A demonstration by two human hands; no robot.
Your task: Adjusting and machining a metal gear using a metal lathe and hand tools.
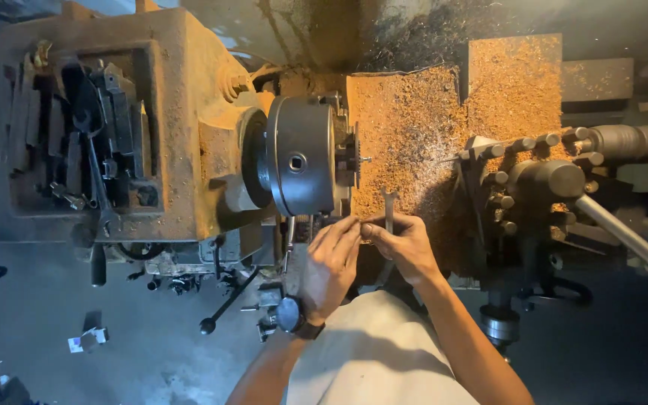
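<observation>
A dusty lathe fills the view, with a dark round chuck at its middle. My left hand, a watch on its wrist, reaches toward the underside of the chuck with fingers bent. My right hand meets it fingertip to fingertip and pinches a slim metal caliper that points up beside the chuck's face. What sits between the fingertips is too small to tell.
Orange sawdust covers the lathe bed. The tool post with several bolts and a long steel handle stands at the right. Wrenches and tools lie in the headstock tray. A lever sticks out below.
</observation>
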